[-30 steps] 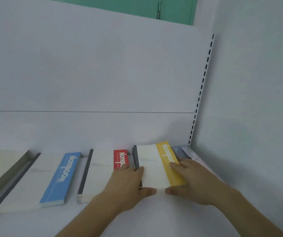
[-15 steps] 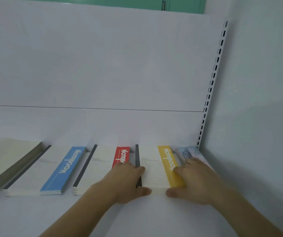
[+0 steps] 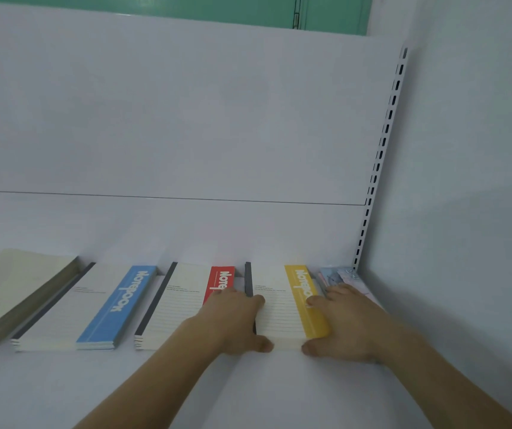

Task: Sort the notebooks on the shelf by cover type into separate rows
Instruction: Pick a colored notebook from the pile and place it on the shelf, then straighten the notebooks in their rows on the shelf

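A stack of white notebooks with a yellow cover band [image 3: 279,308] lies flat on the white shelf [image 3: 62,391], squared to the back panel. My left hand [image 3: 236,323] rests on its left near corner, fingers flat on top and thumb against the front edge. My right hand [image 3: 344,323] mirrors it on the right near corner, over the yellow band. To the left lie a red-band notebook stack [image 3: 183,301], partly under my left hand, a blue-band stack [image 3: 93,308], and a plain cream stack [image 3: 10,286].
Pale blue patterned notebooks [image 3: 336,275] lie in the right back corner, partly hidden by my right hand. A slotted white upright [image 3: 378,156] runs up that corner beside the side wall [image 3: 465,212]. Bare shelf surface stretches in front of the stacks.
The yellow-band stack was skewed and has turned straight, in line with the other stacks. Both hands stayed on its near corners. The view shifted, showing more of the left stacks.
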The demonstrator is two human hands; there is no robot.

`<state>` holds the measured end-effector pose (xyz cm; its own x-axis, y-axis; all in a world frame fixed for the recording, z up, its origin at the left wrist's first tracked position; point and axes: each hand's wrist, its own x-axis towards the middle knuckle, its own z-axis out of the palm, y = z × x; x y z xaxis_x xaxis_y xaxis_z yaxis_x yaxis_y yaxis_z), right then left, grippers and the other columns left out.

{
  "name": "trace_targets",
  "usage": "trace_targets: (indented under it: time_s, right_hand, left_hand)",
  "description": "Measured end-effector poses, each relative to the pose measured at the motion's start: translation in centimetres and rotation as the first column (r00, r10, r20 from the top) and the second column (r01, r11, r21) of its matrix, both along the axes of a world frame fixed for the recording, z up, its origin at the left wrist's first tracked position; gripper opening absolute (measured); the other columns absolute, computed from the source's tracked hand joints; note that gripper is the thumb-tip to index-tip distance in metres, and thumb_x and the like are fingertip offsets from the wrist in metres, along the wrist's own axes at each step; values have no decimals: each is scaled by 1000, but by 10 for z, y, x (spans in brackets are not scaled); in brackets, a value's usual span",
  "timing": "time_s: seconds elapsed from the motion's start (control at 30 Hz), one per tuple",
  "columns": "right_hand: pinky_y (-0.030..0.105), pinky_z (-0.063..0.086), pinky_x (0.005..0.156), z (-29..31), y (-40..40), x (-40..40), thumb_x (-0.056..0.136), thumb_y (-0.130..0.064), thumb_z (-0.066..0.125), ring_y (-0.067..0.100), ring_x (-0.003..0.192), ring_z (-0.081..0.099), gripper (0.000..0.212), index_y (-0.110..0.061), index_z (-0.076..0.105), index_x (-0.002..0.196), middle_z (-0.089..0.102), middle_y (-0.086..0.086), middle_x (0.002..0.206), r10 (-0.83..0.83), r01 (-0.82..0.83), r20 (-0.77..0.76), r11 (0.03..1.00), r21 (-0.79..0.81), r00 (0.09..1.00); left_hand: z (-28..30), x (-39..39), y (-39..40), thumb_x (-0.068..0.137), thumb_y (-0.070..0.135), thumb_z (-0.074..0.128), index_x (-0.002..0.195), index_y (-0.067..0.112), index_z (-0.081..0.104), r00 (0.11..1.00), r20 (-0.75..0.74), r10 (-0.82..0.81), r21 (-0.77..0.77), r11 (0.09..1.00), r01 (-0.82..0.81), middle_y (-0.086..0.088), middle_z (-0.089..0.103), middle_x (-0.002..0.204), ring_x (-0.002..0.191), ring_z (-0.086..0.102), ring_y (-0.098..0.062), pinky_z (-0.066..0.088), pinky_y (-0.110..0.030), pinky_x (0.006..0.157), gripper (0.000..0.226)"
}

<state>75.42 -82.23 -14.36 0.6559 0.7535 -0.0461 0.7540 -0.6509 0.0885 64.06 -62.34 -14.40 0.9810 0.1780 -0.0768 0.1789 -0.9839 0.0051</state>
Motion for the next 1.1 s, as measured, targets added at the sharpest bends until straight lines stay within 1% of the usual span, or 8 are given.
trace_targets:
  time_s: [0.2,0.27,0.4,0.47,0.6,0.73,0.97,1.1]
  right_hand:
    - [38,10,122,9,-7,-11,78,-87,24,23,149,14,94,-31,20,153,28,1,158,31,-37,97,997,68,995]
    - [38,11,122,11,3,-19,75,-89,6,21,151,7,99,-30,20,153,21,-2,161,43,-69,145,982,174,988]
    - [34,8,120,4,41,-50,78,-77,-3,18,151,4,95,-26,23,154,18,-2,162,67,-128,182,928,350,981]
    - [32,2,119,1,64,-72,80,-75,-5,18,151,-1,93,-25,17,156,11,-2,164,100,-157,168,914,375,981]
    - [38,9,123,-2,115,-119,87,-71,3,24,151,6,87,-21,25,154,17,5,163,158,-209,157,891,403,975]
    - [33,-7,117,4,170,-175,92,-69,9,19,151,-10,78,-26,6,157,-3,0,165,214,-237,104,902,360,971]
    - [37,1,123,14,290,-291,91,-67,10,21,151,-6,79,-24,8,157,2,2,165,306,-315,83,877,364,948]
    - [39,6,124,16,360,-352,77,-73,-7,22,151,-1,95,-25,11,156,7,2,165,351,-353,78,855,380,933]
  left_hand:
    - [0,-16,-1,76,81,53,144,27,39,982,185,36,-47,999,-28,1,39,145,138,29,-22,30,-41,113,88]
    - [0,-26,0,84,77,45,143,28,40,929,357,97,-84,994,-71,5,40,147,138,32,-18,29,-37,113,77]
    - [-5,-59,11,97,61,40,139,26,48,780,580,234,-140,972,-187,7,48,143,133,41,-16,31,-31,112,55]
    - [-8,-82,26,97,59,41,135,24,53,760,592,268,-131,962,-238,4,53,139,133,44,-20,36,-37,112,53]
    - [-12,-135,68,94,57,38,127,17,61,724,618,306,-76,940,-332,-4,61,131,126,53,-29,44,-44,106,57]
    - [-11,-201,116,94,60,34,137,19,54,684,635,359,-72,909,-410,-3,55,141,134,48,-26,41,-43,110,63]
    - [-3,-332,220,96,57,46,139,20,55,655,621,430,-35,850,-525,-2,56,143,136,47,-25,37,-42,112,58]
    - [2,-394,277,97,59,41,146,23,46,659,567,494,-44,817,-575,1,46,151,143,38,-21,27,-37,117,61]
